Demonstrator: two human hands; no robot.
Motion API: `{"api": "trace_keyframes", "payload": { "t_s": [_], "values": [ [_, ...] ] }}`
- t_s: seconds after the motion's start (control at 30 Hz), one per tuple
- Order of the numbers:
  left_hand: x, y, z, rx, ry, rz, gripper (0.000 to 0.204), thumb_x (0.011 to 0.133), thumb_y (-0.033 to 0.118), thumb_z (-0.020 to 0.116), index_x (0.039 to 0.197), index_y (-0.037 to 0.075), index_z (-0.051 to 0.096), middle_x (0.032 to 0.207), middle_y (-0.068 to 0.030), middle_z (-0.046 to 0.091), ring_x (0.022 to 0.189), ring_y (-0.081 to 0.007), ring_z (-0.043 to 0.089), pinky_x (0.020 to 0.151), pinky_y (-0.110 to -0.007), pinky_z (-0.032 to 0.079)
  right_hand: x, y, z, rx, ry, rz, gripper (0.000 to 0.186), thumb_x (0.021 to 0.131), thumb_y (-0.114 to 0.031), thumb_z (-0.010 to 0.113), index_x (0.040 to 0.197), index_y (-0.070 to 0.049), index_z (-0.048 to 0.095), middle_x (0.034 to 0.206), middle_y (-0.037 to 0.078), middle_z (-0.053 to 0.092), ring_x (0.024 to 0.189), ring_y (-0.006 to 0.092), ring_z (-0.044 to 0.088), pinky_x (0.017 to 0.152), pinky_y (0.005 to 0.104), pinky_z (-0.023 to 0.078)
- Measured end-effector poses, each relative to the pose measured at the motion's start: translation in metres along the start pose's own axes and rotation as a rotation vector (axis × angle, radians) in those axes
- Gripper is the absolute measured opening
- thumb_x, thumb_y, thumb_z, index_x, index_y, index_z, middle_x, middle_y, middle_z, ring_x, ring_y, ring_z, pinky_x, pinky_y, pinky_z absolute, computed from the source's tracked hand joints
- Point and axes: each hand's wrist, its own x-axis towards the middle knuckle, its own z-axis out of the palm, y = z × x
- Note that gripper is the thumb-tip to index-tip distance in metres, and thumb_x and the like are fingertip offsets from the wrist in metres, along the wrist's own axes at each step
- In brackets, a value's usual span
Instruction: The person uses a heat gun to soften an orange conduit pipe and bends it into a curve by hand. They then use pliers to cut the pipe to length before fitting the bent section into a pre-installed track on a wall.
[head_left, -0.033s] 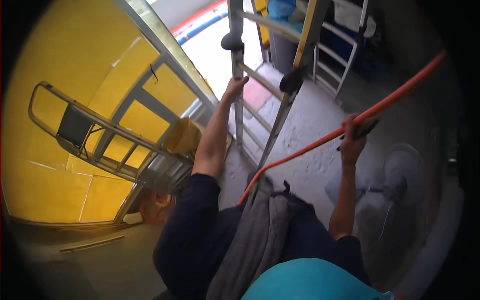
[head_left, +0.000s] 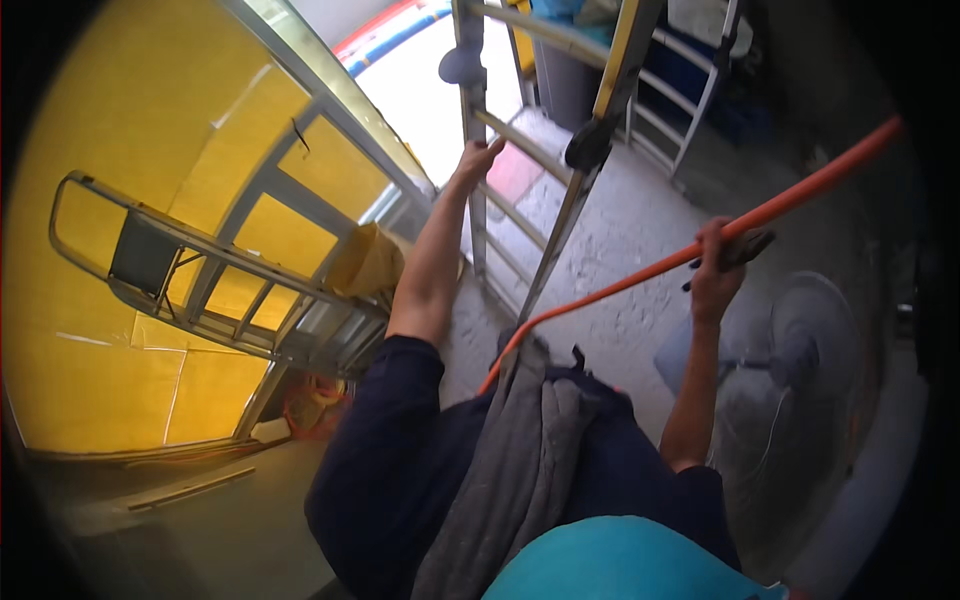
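My left hand [head_left: 478, 165] is closed around the left side rail of a metal ladder [head_left: 537, 148] standing in front of me. Dark round pieces jut from both of its rails. On the right, my right hand [head_left: 714, 275] is closed on an orange hose [head_left: 640, 276] together with a dark tool [head_left: 750, 247], whose kind I cannot make out. The hose slants from the upper right, across the front of the ladder, down to my waist. A grey cloth [head_left: 520, 450] hangs down my front.
At left, a folded step ladder [head_left: 205, 258] leans before yellow sheeting [head_left: 110, 350]. A yellow bag [head_left: 365, 262] is beside it. On the right stands a fan [head_left: 815, 340]. Behind my ladder are a grey bin [head_left: 566, 80] and another ladder [head_left: 680, 100].
My right hand has shifted slightly right with the hose and dark tool. My left hand is a little higher in view, still on the ladder's rail.
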Motion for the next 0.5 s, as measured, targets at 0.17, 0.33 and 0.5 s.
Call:
{"api": "trace_keyframes", "payload": {
  "t_s": [0.17, 0.33, 0.5],
  "values": [
    [0.013, -0.038, 0.099, 0.124, -0.078, 0.010, 0.099, 0.079, 0.066, 0.077, 0.139, -0.008, 0.050, 0.121, -0.0280, 0.068, 0.115, -0.0385, 0.066, 0.099, -0.039, 0.051, -0.026, 0.000, 0.011, -0.203, 0.229, -0.007, 0.024, 0.106, -0.027, 0.059, 0.101, -0.004, 0.061, 0.089, 0.003, 0.061, 0.084, 0.0136, 0.058, 0.080, 0.0295, 0.049],
    [0.000, -0.079, 0.135, 0.688, -0.411, 0.263, 0.090, 0.084, 0.083, 0.054, 0.143, 0.014, 0.059, 0.147, -0.0223, 0.054, 0.143, -0.0423, 0.042, 0.118, -0.057, 0.030, -0.061, -0.015, 0.031, -0.356, 0.407, -0.042, 0.022, 0.106, -0.023, 0.059, 0.101, -0.002, 0.059, 0.088, 0.004, 0.062, 0.080, 0.0133, 0.058, 0.073, 0.0278, 0.049],
    [0.024, -0.156, 0.136, 0.883, -0.720, 0.330, 0.089, 0.084, 0.079, 0.058, 0.144, 0.014, 0.058, 0.150, -0.0213, 0.051, 0.145, -0.0431, 0.037, 0.118, -0.058, 0.028, -0.089, -0.034, 0.043, -0.509, 0.513, -0.099, 0.022, 0.107, -0.022, 0.058, 0.104, 0.000, 0.059, 0.089, 0.005, 0.063, 0.080, 0.0130, 0.058, 0.075, 0.0271, 0.048]
  ]
}}
